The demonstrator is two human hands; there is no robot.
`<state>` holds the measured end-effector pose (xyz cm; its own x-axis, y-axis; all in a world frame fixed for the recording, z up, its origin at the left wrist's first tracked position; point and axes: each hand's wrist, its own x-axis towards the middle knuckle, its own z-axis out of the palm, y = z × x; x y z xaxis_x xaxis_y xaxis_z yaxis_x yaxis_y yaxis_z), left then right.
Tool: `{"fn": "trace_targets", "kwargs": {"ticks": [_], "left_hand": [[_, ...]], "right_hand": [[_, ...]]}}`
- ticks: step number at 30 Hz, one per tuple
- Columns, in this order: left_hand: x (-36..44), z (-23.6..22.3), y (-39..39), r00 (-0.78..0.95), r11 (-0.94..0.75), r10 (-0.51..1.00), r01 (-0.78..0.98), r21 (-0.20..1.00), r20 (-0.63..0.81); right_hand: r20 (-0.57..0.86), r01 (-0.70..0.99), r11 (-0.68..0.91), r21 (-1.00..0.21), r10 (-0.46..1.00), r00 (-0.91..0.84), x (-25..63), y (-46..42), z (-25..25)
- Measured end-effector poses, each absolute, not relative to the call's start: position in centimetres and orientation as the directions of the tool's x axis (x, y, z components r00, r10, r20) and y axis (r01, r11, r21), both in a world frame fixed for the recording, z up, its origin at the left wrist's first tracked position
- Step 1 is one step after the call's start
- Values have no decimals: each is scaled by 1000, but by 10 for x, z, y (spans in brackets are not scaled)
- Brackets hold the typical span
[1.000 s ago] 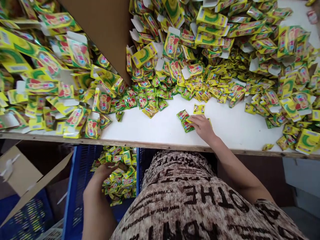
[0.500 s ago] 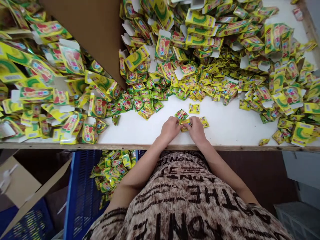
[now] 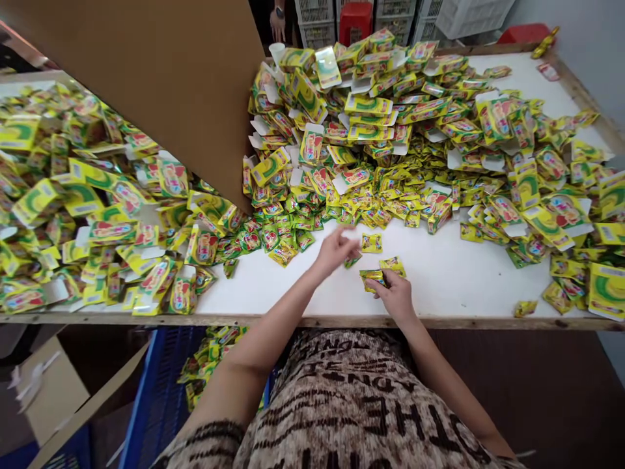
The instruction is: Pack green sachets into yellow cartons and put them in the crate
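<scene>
My right hand (image 3: pixel 396 298) is closed on a small yellow candy packet (image 3: pixel 371 278), low over the white tabletop near its front edge. Just beyond those fingers lies a second yellow packet (image 3: pixel 393 265). My left hand (image 3: pixel 336 250) is up and to the left, slightly blurred, fingers apart with nothing visible in them. Partly hidden below its fingertips is a green candy packet (image 3: pixel 352 262). A single yellow packet (image 3: pixel 372 243) rests flat to the right of that hand. Behind it, loose green packets (image 3: pixel 286 231) run into a heap of yellow packets (image 3: pixel 390 195).
Small yellow-green boxes (image 3: pixel 368 104) are piled at the back, with more (image 3: pixel 527 182) at right and left. A brown cardboard panel (image 3: pixel 195 78) stands between piles. Below the wooden edge (image 3: pixel 439 322) is a blue crate (image 3: pixel 146 397). Another person's hand (image 3: pixel 278 25) shows at the back.
My hands have moved apart: the left went up and away, letting go, while the right keeps the yellow packet. The view has tilted up, showing crates and a person's hand behind the table.
</scene>
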<state>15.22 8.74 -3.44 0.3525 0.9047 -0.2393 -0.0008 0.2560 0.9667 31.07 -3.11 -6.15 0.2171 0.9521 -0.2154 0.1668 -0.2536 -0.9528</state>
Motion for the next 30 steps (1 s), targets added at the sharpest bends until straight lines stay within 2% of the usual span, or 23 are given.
{"fn": "trace_targets", "kwargs": {"ticks": [3,5,8,10,11,13,16,18,20,23,27,30], "left_hand": [[187,-18,154,182,369,924,-199,908,-335],[209,-16,189,90,414,910,-227,882,-404],[222,-17,212,-26,415,906,-146,898,-422],[210,-13,205,-36,344,938,-19,939,-344],[199,-9,195,13,285,958,70,956,-287],[171,1,166,247,146,945,273,951,-216],[136,13,110,646,-62,699,480,875,-305],[126,14,75,728,-220,604,543,810,-324],[123,9,48,720,-347,641,582,736,-268],[123,0,27,703,-442,693,590,676,-160],[119,-7,14,698,-487,715,482,728,16],[122,-15,2,683,-472,723,381,795,102]], "right_hand": [[-241,131,-280,-951,936,256,317,-29,-60],[-262,106,-296,-949,932,252,317,-26,-62],[-275,59,-299,-952,927,254,319,-22,-68],[-257,-15,-263,-965,927,272,323,-23,-69],[-242,-61,-235,-970,925,292,326,-23,-68],[-212,-141,-172,-975,910,357,331,-24,-62],[-156,-155,-98,-983,894,420,331,-19,-47],[-105,-92,-76,-993,924,368,325,-13,-37],[-46,19,-53,-998,966,254,316,-9,-31],[47,234,15,-972,990,131,309,-8,-28],[132,496,117,-860,991,-4,317,-15,-16],[44,687,162,-708,981,-186,323,-16,5]]}}
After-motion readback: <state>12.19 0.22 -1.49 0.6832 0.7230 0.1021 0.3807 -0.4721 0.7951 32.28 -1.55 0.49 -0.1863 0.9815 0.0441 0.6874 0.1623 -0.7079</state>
